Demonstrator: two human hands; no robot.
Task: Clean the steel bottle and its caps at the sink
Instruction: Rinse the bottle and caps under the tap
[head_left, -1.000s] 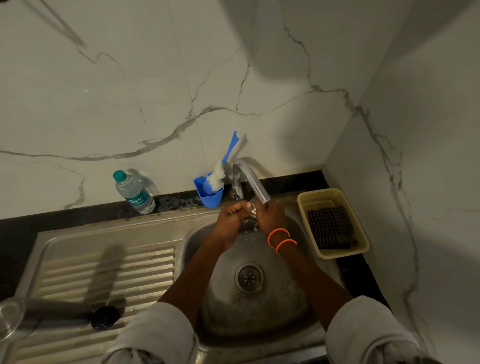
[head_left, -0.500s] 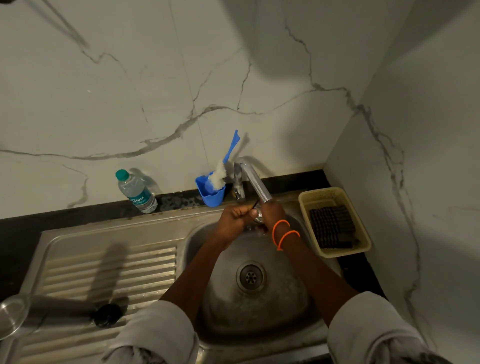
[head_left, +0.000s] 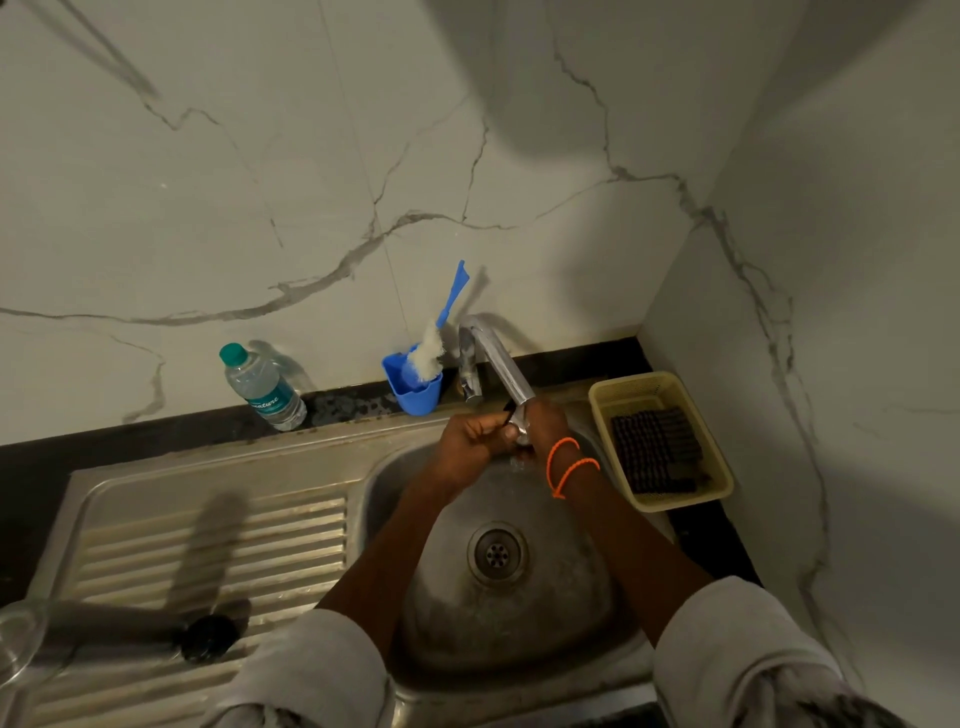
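Note:
Both hands meet under the spout of the steel tap (head_left: 498, 364), over the sink basin (head_left: 447, 613). My left hand (head_left: 467, 441) and my right hand (head_left: 545, 421) curl round a small steel and black cap (head_left: 517, 427), which the fingers mostly hide. Water splashes just below the hands. The steel bottle (head_left: 114, 626) lies on its side on the ribbed drainboard (head_left: 218, 540) at the lower left. A black cap (head_left: 208, 638) sits at its right end.
A blue holder (head_left: 415, 395) with a blue-handled white brush stands left of the tap. A clear plastic water bottle (head_left: 265, 389) stands on the black ledge. A yellow basket (head_left: 670, 499) holding a dark scrubber sits right of the basin. Marble walls close the back and right.
Both hands stay under the tap and shift slightly round the small cap. The steel bottle on the drainboard has not moved.

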